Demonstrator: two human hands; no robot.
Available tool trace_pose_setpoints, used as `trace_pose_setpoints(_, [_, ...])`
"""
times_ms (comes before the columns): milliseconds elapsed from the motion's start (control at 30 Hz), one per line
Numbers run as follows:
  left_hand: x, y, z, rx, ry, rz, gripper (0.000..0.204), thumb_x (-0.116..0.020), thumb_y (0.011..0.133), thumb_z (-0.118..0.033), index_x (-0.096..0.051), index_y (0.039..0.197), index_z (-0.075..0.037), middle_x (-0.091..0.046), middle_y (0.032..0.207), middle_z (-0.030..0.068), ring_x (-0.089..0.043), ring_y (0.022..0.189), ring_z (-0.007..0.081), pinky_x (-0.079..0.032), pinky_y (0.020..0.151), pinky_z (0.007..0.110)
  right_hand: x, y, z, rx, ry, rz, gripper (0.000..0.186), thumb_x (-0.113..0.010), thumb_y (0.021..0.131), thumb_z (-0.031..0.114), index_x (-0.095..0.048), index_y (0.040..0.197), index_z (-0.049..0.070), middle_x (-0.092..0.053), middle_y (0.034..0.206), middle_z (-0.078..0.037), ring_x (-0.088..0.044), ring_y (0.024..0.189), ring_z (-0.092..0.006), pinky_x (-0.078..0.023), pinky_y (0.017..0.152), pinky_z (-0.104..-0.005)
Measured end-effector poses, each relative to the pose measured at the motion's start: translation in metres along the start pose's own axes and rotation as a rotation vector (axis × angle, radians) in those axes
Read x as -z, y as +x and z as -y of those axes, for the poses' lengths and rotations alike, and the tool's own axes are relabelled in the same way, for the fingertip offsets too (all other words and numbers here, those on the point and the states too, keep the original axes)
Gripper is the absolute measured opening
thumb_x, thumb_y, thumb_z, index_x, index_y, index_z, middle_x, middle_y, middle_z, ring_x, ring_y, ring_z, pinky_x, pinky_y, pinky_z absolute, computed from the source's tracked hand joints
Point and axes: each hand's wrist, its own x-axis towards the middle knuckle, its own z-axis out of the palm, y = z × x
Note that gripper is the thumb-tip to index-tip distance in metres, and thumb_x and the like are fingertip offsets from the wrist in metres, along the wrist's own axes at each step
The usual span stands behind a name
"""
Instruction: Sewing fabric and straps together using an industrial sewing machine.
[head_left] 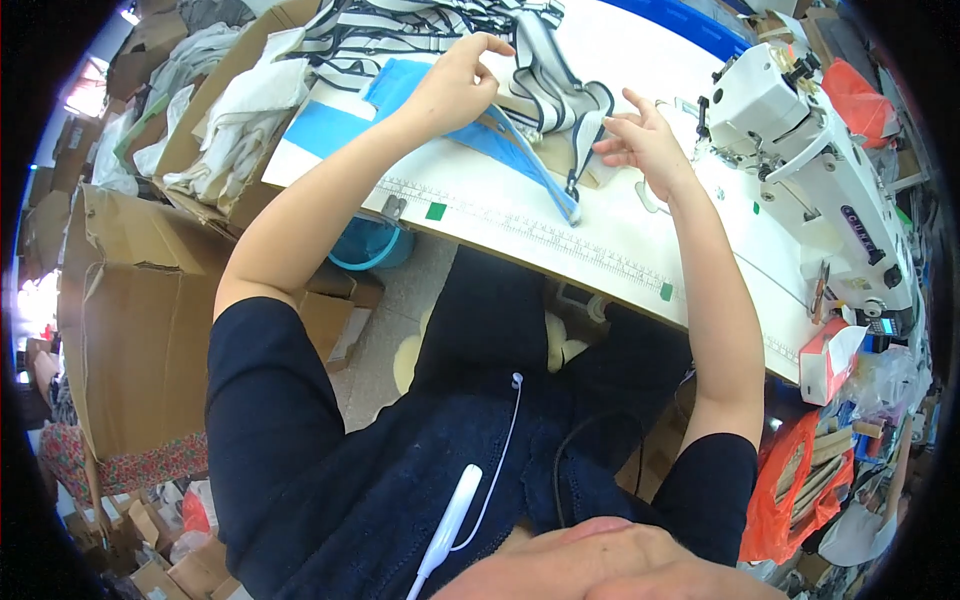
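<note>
My left hand [455,90] is over the blue cloth [330,128] on the white sewing table [620,215]. Its index finger is bent and apart from the thumb, with nothing visible between them; the other fingers are partly hidden. To the right, my right hand [645,148] hovers with fingers spread, holding nothing. Between the hands lies a bunched black-and-white striped strap [550,75], with a dark metal-looking clip near its lower end. A narrow blue strip [540,175] runs beside it toward the table's front. More striped straps [400,30] are heaped at the far left.
A white sewing machine [780,120] stands at the right. A ruler strip [540,236] follows the front edge. Cardboard boxes [150,310] and pale cloth [240,110] crowd the left, above a blue bucket [370,248]. A tissue box [828,365] sits at the right corner near an orange bag [785,490].
</note>
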Motion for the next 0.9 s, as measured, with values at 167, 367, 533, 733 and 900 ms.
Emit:
trace_pose_setpoints(167, [0.003,-0.04,-0.018,-0.735,0.145,0.167,0.045,-0.062,0.075,0.004,-0.063,0.116,-0.015,-0.057,0.125,0.0087,-0.053,0.118,0.0256,-0.044,0.092,0.035,0.004,-0.001,-0.011,0.187,0.093,0.06,0.072,-0.06,0.088,0.012,-0.024,0.15,0.003,-0.054,0.132,-0.017,-0.065,0.092,-0.0174,-0.052,0.075,-0.0258])
trace_pose_setpoints(367, [-0.022,-0.041,-0.03,-0.823,0.247,0.178,0.027,-0.075,0.077,-0.015,-0.068,0.102,-0.017,-0.061,0.113,0.0022,-0.053,0.115,0.0218,-0.037,0.098,0.042,-0.011,-0.008,-0.023,0.383,-0.423,0.003,0.057,-0.069,0.08,0.012,-0.042,0.131,0.006,-0.059,0.117,-0.015,-0.058,0.105,-0.0235,-0.048,0.09,-0.0332])
trace_pose_setpoints(533, [0.019,0.018,-0.037,-0.323,-0.151,0.246,0.019,-0.061,0.096,-0.023,-0.065,0.108,-0.009,-0.063,0.104,0.0006,-0.06,0.097,0.0131,-0.049,0.09,0.03,-0.023,-0.028,-0.012,0.283,-0.646,-0.062,0.071,-0.076,0.078,0.02,-0.039,0.138,0.008,-0.059,0.114,-0.016,-0.058,0.106,-0.0282,-0.047,0.094,-0.0388])
trace_pose_setpoints(733, [0.029,0.061,-0.03,-0.136,-1.11,0.314,0.017,-0.056,0.095,-0.019,-0.06,0.106,-0.006,-0.066,0.098,0.0045,-0.062,0.091,0.0161,-0.049,0.084,0.032,-0.037,-0.027,-0.02,0.371,-0.833,-0.213,0.069,-0.07,0.081,0.012,-0.037,0.142,0.011,-0.064,0.099,-0.011,-0.061,0.093,-0.0289,-0.05,0.085,-0.0391])
trace_pose_setpoints(900, [0.071,0.087,0.022,-0.254,-1.292,0.124,0.035,-0.054,0.095,-0.028,-0.057,0.119,-0.004,-0.067,0.102,0.0097,-0.064,0.097,0.0228,-0.05,0.084,0.035,-0.019,-0.045,-0.006,0.266,-0.602,-0.229,0.061,-0.059,0.084,0.003,-0.04,0.141,0.008,-0.061,0.087,-0.008,-0.061,0.084,-0.0213,-0.05,0.08,-0.0336])
